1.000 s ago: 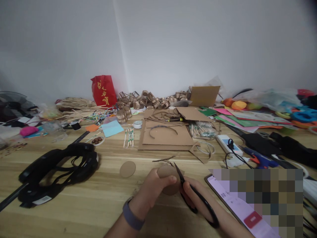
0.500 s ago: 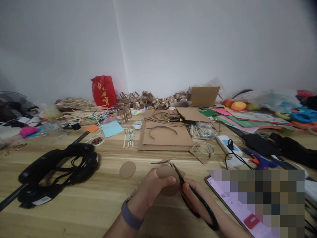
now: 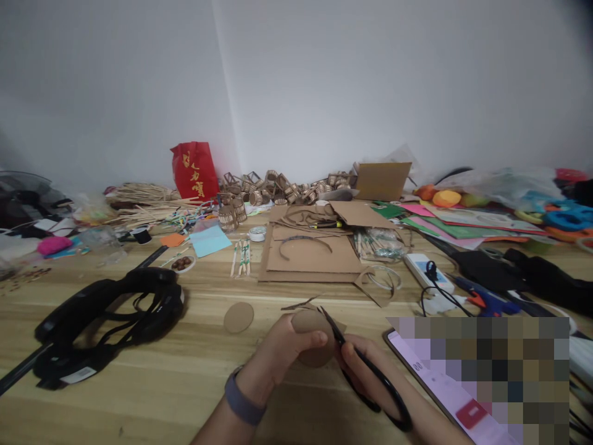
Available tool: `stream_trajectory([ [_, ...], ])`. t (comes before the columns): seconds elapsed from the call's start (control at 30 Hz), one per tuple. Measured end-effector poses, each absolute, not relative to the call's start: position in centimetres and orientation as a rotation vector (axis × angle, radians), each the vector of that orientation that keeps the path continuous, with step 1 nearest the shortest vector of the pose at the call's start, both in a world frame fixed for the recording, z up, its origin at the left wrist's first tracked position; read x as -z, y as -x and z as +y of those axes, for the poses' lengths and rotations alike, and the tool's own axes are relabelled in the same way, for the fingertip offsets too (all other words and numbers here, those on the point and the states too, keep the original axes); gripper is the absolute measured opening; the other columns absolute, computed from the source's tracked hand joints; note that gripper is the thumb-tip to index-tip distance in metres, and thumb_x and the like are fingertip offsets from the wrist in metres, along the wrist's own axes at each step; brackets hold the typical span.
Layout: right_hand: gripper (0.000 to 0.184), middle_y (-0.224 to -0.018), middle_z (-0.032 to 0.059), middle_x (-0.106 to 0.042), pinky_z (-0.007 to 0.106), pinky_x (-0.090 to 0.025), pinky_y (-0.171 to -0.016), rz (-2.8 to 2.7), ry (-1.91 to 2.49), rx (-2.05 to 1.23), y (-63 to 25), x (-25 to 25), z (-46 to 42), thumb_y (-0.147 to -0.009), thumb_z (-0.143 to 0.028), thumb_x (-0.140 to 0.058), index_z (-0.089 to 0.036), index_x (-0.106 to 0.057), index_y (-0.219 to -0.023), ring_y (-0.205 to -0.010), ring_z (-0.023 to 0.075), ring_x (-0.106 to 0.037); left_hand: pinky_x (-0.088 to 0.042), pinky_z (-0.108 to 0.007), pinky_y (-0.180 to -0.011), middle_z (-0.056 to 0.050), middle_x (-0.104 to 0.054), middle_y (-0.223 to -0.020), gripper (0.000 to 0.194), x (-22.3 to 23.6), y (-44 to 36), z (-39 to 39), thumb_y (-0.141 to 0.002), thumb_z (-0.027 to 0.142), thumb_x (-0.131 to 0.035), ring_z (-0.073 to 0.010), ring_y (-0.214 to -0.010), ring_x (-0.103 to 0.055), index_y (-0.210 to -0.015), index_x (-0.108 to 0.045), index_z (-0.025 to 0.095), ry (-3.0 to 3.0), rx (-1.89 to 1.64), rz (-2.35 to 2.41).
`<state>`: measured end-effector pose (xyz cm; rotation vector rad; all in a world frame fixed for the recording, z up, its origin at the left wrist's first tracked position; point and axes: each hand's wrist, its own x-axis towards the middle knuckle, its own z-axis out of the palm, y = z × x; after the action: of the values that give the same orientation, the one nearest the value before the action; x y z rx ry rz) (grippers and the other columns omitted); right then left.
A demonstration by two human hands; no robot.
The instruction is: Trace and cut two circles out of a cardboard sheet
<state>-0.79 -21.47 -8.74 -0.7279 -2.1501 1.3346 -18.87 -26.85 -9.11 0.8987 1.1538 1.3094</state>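
Observation:
My left hand (image 3: 285,355) pinches a round cardboard piece (image 3: 311,324) just above the wooden table, thumb across its front. My right hand (image 3: 365,371) grips black-handled scissors (image 3: 352,358), whose blades meet the right edge of the piece. A thin curled strip of cut-off cardboard (image 3: 299,303) hangs from the top of the piece. A finished cardboard disc (image 3: 238,317) lies flat on the table to the left of my hands. A purple band sits on my left wrist.
A black strapped headset (image 3: 106,315) lies at left. A stack of cardboard sheets (image 3: 310,250) sits beyond my hands, with small woven cardboard baskets (image 3: 273,185) and a red bag (image 3: 193,168) near the wall. A phone (image 3: 445,383), glue gun (image 3: 486,301) and coloured paper (image 3: 463,222) crowd the right.
The scissors have worked a little further round the piece's edge. My left hand has turned the piece slightly, and the trimmed strip has shifted left.

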Motion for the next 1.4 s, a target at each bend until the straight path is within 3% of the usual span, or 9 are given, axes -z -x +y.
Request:
stream_trajectory([
  [0.27, 0.077, -0.052, -0.0050, -0.036, 0.028, -0.019, -0.043, -2.162, 0.750, -1.410, 0.8, 9.5, -21.2, -0.085, -0.097, -0.029, -0.025, -0.042, -0.062, -0.048, 0.0121, -0.028, -0.050, -0.038, -0.089, -0.007, -0.082, -0.097, 0.045, 9.0, 19.0, -26.9, -0.057, 0.034, -0.091, -0.0284, -0.092, -0.071, -0.098, -0.081, 0.017, -0.891, -1.319, 1.125],
  [0.4, 0.077, -0.049, -0.0058, -0.035, 0.026, -0.017, -0.041, -2.141, 0.738, -1.442, 1.0, 10.2, -21.1, -0.084, -0.098, -0.028, -0.025, -0.040, -0.062, -0.045, 0.0108, -0.027, -0.051, -0.036, -0.085, -0.005, -0.083, -0.093, 0.039, 9.1, 19.1, -26.9, -0.057, 0.032, -0.090, -0.0254, -0.087, -0.071, -0.093, -0.082, 0.018, -0.888, -1.316, 1.127],
  [0.8, 0.076, -0.048, -0.0038, -0.037, 0.028, -0.021, -0.041, -2.140, 0.799, -1.413, 0.9, 10.7, -21.0, -0.085, -0.097, -0.028, -0.026, -0.041, -0.060, -0.045, 0.0132, -0.030, -0.051, -0.038, -0.088, -0.008, -0.082, -0.097, 0.041, 9.0, 19.3, -26.9, -0.059, 0.034, -0.090, -0.0275, -0.091, -0.071, -0.096, -0.082, 0.017, -0.915, -1.292, 1.117],
  [1.3, 0.074, -0.048, -0.0074, -0.032, 0.026, -0.014, -0.038, -2.115, 0.723, -1.499, 0.8, 10.5, -21.0, -0.086, -0.096, -0.031, -0.025, -0.039, -0.063, -0.041, 0.0091, -0.023, -0.050, -0.042, -0.096, -0.006, -0.083, -0.092, 0.040, 8.5, 19.5, -26.9, -0.058, 0.039, -0.091, -0.0300, -0.094, -0.072, -0.092, -0.084, 0.019, -0.939, -1.232, 1.081],
  [1.4, 0.074, -0.047, -0.0081, -0.031, 0.027, -0.013, -0.038, -2.142, 0.721, -1.531, 0.8, 10.3, -21.0, -0.086, -0.096, -0.030, -0.025, -0.041, -0.064, -0.040, 0.0091, -0.022, -0.052, -0.042, -0.089, -0.008, -0.082, -0.089, 0.042, 8.6, 19.6, -26.9, -0.058, 0.041, -0.091, -0.0306, -0.088, -0.073, -0.092, -0.084, 0.017, -0.937, -1.220, 1.037],
])
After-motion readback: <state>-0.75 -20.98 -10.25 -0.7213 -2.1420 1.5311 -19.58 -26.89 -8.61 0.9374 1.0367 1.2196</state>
